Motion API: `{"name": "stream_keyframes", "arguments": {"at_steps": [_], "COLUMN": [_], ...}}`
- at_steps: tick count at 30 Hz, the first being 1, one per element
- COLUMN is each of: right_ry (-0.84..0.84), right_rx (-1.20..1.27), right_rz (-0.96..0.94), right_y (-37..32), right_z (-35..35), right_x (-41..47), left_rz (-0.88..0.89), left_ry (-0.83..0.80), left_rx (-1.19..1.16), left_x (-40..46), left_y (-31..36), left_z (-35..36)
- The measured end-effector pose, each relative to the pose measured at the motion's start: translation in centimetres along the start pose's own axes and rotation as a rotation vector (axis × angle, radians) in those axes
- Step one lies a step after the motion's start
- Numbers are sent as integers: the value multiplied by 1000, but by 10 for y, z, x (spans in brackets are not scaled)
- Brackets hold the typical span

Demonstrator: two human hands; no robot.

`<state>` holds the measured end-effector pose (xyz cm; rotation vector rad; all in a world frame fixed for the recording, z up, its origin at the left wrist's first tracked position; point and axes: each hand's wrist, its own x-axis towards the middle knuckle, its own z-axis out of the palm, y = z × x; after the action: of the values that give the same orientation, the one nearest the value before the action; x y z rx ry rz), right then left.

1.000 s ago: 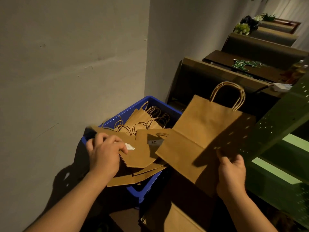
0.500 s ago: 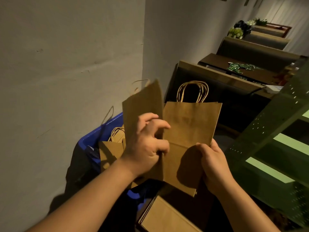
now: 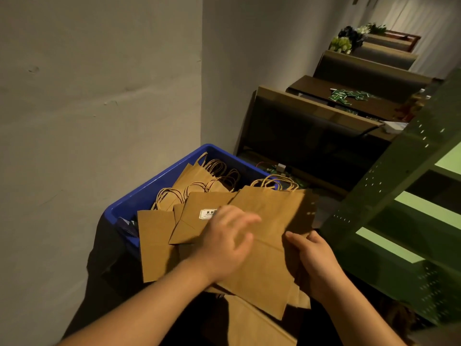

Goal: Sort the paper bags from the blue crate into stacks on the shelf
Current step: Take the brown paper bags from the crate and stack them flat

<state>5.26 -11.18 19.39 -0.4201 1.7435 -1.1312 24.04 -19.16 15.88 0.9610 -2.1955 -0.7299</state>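
A blue crate [image 3: 159,186] stands against the wall, filled with several flat brown paper bags with twisted handles [image 3: 197,178]. One bag carries a white label [image 3: 207,214]. A larger brown bag [image 3: 269,216] lies across the crate's near right corner. My right hand [image 3: 311,260] grips its right edge, thumb on top. My left hand [image 3: 227,240] is blurred, with fingers spread and relaxed over the same bag; it holds nothing. The green metal shelf [image 3: 389,196] stands at the right.
A cardboard box [image 3: 249,323] sits low in front of me, partly under the bags. Dark booth benches [image 3: 311,136] and a table with green packets [image 3: 346,96] run along the far wall. The grey wall [image 3: 99,96] closes the left side.
Both hands held bags upright half a second ago. The bags have come down onto the crate, my left hand has let go and opened, and my right hand still holds the large bag.
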Motion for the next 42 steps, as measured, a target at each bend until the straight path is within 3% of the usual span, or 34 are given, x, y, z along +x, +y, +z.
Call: {"name": "stream_keyframes", "arguments": {"at_steps": [2, 4, 6, 8, 10, 13, 18, 25, 27, 31, 34, 36, 42], "right_ry": [24, 25, 24, -6, -45, -1, -19, -90, -72, -69, -27, 2, 55], "right_rx": [-44, -5, 39, 35, -19, -96, -92, -22, -15, 7, 26, 43, 72], "right_rz": [-33, -41, -24, -5, -1, -33, -94, -105, -113, -121, -116, -104, -41], "right_y": [0, 1, 2, 3, 3, 6, 8, 11, 13, 19, 25, 28, 35], "right_z": [-10, -16, -18, -17, -13, -7, -2, -1, -2, -7, -12, -14, -12], "right_x": [1, -1, -2, -3, 0, 7, 7, 4, 6, 11, 16, 20, 26], "left_rz": [-397, -759, -962, -1056, -1020, -878, -842, -795, -834, -858, -953, -1015, -1212], "left_ry": [132, 76, -33, -100, -58, -15, -24, -5, -37, 28, -103, -145, 23], "left_rx": [72, -140, -485, -696, -840, -825, -908, -746, -635, -142, 137, 70, -221], "left_x": [12, 21, 22, 18, 13, 8, 3, 5, 12, 29, 31, 33, 39], "left_y": [-13, -19, -16, -11, -9, -6, 6, 3, -5, -46, -75, -81, -102], "left_z": [-14, -28, -36, -39, -38, -39, -36, -38, -41, -48, -43, -36, -23]}}
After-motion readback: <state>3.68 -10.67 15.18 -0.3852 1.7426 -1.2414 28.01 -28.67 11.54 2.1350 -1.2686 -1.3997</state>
